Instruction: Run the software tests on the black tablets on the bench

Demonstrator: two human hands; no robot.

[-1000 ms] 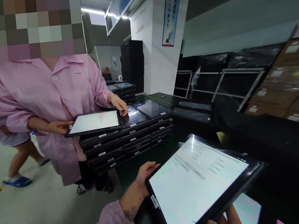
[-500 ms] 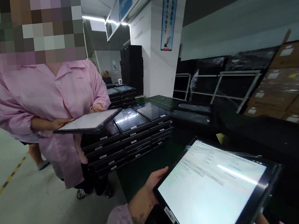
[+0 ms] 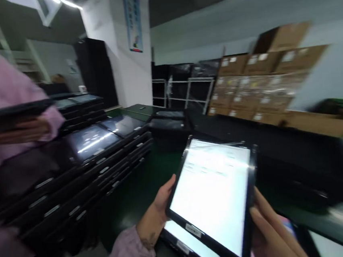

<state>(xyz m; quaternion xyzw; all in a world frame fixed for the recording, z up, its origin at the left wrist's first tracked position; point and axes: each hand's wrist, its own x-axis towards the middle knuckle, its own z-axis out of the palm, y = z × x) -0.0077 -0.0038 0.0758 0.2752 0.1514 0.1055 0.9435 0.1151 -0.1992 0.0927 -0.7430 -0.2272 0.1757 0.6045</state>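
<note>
A tablet [image 3: 210,189] with a black bezel and a bright white screen is tilted up in front of me. My left hand [image 3: 162,200] grips its left edge, thumb along the side and the other fingers hidden behind. Around the right edge, my right hand [image 3: 269,228] is closed, its fingers partly out of sight. A white label [image 3: 193,230] sits on the lower bezel. Beneath it, a second lit device [image 3: 198,247] with a similar label shows in part; whether the two touch I cannot tell.
At left, stacked black devices [image 3: 96,137] line the dark green table [image 3: 168,161]. A co-worker in pink [image 3: 3,80] holds a dark flat panel [image 3: 12,110] there. Cardboard boxes [image 3: 252,84] and a white pillar [image 3: 123,68] stand behind. Black covered material [image 3: 295,149] lies to the right.
My view has swung right, so the co-worker is now at the left edge. The held tablet is more upright, my right hand shows more, and a second lit device appears underneath.
</note>
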